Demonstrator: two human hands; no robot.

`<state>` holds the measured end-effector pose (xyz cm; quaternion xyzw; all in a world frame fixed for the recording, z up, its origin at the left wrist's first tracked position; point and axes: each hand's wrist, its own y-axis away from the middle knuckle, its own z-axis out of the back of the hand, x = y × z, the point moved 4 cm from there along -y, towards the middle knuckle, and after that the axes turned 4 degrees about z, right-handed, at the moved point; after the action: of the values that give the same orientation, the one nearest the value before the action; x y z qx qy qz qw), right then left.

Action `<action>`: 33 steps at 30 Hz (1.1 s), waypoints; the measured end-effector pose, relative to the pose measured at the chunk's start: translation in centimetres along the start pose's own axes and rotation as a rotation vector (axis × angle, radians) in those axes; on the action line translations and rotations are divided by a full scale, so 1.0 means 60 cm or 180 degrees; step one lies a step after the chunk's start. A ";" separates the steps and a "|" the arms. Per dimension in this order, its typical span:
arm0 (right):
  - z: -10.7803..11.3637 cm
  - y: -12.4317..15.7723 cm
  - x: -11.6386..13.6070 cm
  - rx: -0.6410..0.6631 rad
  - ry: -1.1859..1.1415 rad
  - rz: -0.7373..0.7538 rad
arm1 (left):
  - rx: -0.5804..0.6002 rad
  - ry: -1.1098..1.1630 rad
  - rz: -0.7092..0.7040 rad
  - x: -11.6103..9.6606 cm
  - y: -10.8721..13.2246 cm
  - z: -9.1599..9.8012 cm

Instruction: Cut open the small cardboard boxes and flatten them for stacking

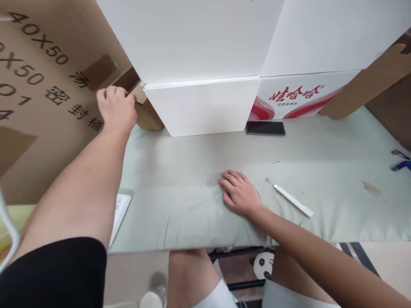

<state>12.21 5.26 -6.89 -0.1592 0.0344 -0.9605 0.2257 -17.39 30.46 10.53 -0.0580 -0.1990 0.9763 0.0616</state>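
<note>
Cardboard box (149,113), small and brown, stands at the far left of the cloth-covered desk (180,171), beside a white box (202,107). At its upper left edge is the left hand (117,109), fingertips hidden, so whether that grip pinches anything cannot be told; the right hand (240,192) rests palm down nearer, loosely spread, left of a slim white tool (293,201). Reaching gently, clear of the white box's corner, seems wisest.

Pale-green-clothed counter (180,171), R hand (240,193) on it. From hand: blk phone (266,128) 1 o'clock, wht tool (293,200) 3, wht box (202,109) 11.
</note>
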 end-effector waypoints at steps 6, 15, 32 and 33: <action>0.003 0.002 0.000 -0.0031 -0.0036 -0.0003 | 0.0086 0.0774 0.0035 -0.003 0.098 0.033; 0.012 0.004 -0.005 -0.0344 -0.0508 -0.0003 | -0.0276 0.1232 -0.0050 -0.204 0.309 0.095; 0.233 0.135 0.024 -0.1033 -0.0918 0.0848 | -0.0188 0.3252 -0.1349 -0.394 0.461 0.189; 0.231 0.124 0.033 -0.0781 -0.0738 0.0872 | -0.0365 0.3203 -0.0998 -0.383 0.446 0.188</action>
<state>18.16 -2.18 5.80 -0.2886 0.1462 -0.8847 0.3356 1.13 -1.59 12.26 -0.4921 -0.2043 0.7944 0.2914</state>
